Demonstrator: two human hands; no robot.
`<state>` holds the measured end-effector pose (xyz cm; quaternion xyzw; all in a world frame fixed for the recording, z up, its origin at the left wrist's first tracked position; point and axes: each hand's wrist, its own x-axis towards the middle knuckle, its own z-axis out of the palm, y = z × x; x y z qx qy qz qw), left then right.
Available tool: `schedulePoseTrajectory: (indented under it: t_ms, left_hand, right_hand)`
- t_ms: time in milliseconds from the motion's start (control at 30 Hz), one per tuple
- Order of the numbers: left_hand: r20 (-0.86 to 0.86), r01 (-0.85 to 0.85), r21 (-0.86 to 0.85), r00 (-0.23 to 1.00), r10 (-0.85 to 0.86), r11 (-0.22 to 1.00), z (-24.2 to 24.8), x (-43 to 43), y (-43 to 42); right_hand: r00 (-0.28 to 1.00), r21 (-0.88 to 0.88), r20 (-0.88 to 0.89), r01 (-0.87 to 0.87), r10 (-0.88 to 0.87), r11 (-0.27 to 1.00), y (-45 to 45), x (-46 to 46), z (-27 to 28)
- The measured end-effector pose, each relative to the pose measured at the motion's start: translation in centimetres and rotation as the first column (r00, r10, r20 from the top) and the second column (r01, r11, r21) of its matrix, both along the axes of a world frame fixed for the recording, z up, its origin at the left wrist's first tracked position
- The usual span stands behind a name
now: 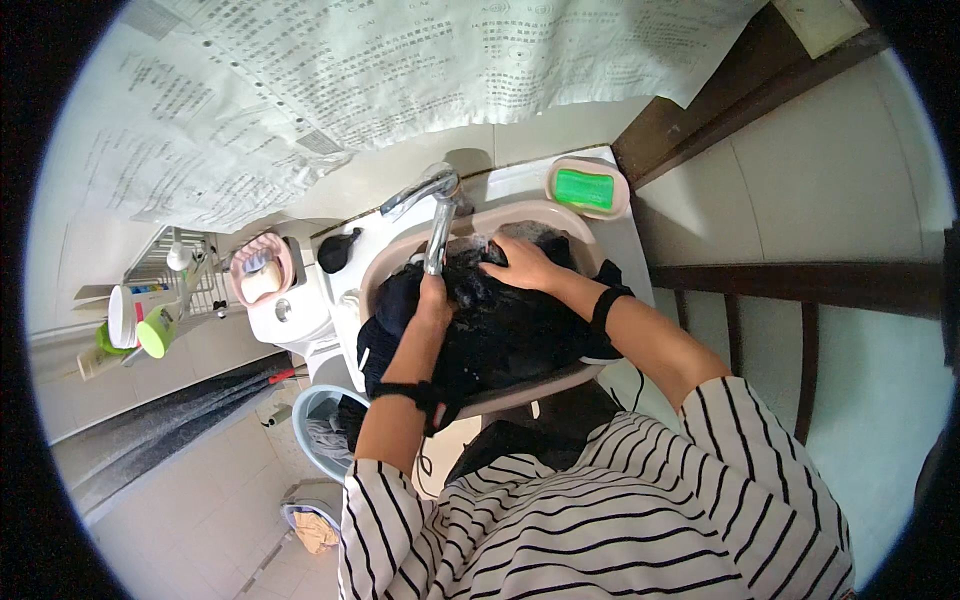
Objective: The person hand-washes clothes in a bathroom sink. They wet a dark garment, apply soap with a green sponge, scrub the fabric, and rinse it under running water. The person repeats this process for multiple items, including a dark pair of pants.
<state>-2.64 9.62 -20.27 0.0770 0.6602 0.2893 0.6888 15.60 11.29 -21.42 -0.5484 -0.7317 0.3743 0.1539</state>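
Note:
A wet black garment (510,337) fills a pink plastic basin (559,214) and hangs over its near rim. My left hand (435,296) is pressed into the cloth below the spout of the chrome faucet (441,225); the spout and the fabric hide most of its fingers. To the right, my right hand (521,262) has a fold of the garment between its thumb and fingers. Suds (529,231) show along the basin's far side. Each wrist wears a black band.
A green soap bar (583,189) rests in a pink dish (620,196) on the white sink's (517,180) back right corner. Left are a small black item (337,250), a toilet tank (289,319) bearing another soap dish (285,259), and a blue bucket (304,427) of clothes. Printed sheets (420,67) cover the wall.

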Motion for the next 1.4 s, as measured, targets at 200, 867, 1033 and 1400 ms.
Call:
schedulePoseTrajectory:
  t_ms: [200, 867, 1033, 1400]
  left_hand:
    - [-0.34, 0.596, -0.181, 0.709, -0.618, 0.782, -5.6, 0.2, 2.2]
    - [0.453, -0.166, -0.134, 0.866, 0.21, 0.977, 10.4, 0.9, -6.1]
    - [0.397, -0.058, -0.057, 0.915, 0.076, 0.997, 10.4, 0.4, -6.8]
    - [0.558, -0.244, -0.03, 0.8, 0.219, 0.969, 11.4, 1.0, -8.4]
  right_hand:
    - [0.968, -0.273, 0.225, 0.171, -0.11, 0.947, 0.4, 0.4, -5.1]
    - [0.828, 0.142, 0.534, 0.108, -0.168, 0.984, 5.0, 8.5, 7.8]
    - [0.792, 0.097, 0.609, -0.132, 0.046, 0.986, 7.3, 12.6, 5.6]
    - [0.798, 0.079, 0.588, -0.218, 0.131, 0.973, 6.9, 12.6, 6.6]
